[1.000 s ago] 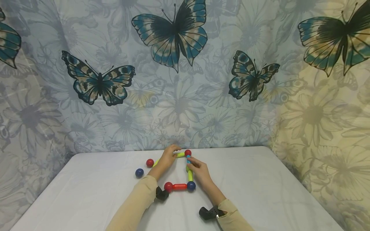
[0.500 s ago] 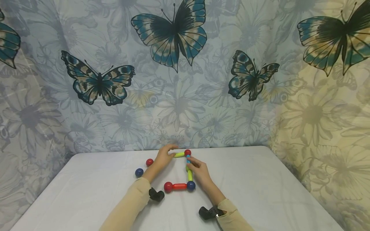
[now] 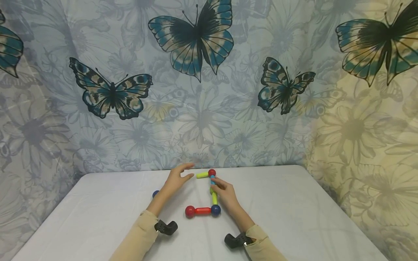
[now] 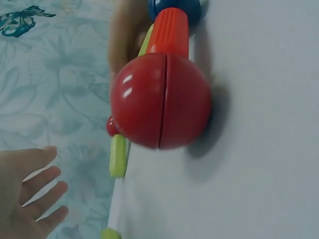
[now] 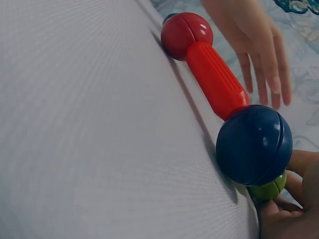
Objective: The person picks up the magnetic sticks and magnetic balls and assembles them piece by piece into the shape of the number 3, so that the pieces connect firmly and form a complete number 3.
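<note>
My left hand (image 3: 173,183) hovers over the far part of the table, fingers spread and holding nothing. Just right of its fingertips, apart from them, lies a yellow-green rod (image 3: 202,174) joined to a red ball (image 3: 212,173). From that ball a light blue rod (image 3: 213,180) runs toward me to a green ball (image 5: 269,188), mostly covered by fingers. My right hand (image 3: 228,197) pinches the chain around the blue rod and green ball. Another yellow-green rod (image 3: 214,198) leads to a dark blue ball (image 3: 215,210), then a red rod (image 3: 203,210) and a nearer red ball (image 3: 190,211).
A loose dark blue ball (image 3: 155,194) is partly hidden behind the left forearm. Another yellow-green rod end (image 4: 110,233) shows low in the left wrist view. The white-covered table (image 3: 294,217) ends at a butterfly-patterned cloth (image 3: 202,108).
My left hand has let go of the far yellow-green rod and moved left, now covering the loose red ball. My right hand and the joined pieces stay nearly still.
</note>
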Demonstrator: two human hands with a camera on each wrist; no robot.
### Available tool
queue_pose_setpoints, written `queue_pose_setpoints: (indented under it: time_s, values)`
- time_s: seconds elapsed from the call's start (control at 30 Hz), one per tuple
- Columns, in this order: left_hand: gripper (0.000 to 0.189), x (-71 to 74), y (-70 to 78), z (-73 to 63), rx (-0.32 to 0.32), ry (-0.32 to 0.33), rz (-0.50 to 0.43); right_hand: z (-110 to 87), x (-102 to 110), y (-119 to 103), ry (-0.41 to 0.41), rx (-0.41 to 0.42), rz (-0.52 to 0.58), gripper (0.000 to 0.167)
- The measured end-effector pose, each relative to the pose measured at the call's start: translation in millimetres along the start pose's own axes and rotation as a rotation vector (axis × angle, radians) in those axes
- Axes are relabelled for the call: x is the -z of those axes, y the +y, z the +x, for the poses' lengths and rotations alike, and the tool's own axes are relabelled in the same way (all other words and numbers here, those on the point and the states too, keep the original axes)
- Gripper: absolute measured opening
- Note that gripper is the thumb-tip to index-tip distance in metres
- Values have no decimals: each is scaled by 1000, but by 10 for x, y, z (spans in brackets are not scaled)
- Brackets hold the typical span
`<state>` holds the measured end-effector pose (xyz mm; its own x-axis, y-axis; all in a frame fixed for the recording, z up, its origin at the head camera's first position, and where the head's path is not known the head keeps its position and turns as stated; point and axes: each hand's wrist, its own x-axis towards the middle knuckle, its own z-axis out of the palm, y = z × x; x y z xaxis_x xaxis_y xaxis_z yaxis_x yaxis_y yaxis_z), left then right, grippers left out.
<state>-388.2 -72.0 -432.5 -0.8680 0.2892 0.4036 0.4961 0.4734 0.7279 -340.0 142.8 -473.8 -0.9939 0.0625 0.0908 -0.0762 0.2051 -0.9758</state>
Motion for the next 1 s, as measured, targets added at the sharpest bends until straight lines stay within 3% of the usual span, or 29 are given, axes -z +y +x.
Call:
queue_pose_setpoints:
  time_s: [0.3, 0.7, 1.0]
  values:
    - [42, 219, -164, -126, 104, -49, -4, 27, -12, -3, -7, 6, -14, 36]
    - [44, 429, -379, -191, 147, -87, 28, 2, 3, 8, 8, 20, 4, 35]
    - [44, 519, -556, -226, 193, -136, -15, 4, -4, 5, 9, 8, 5, 35]
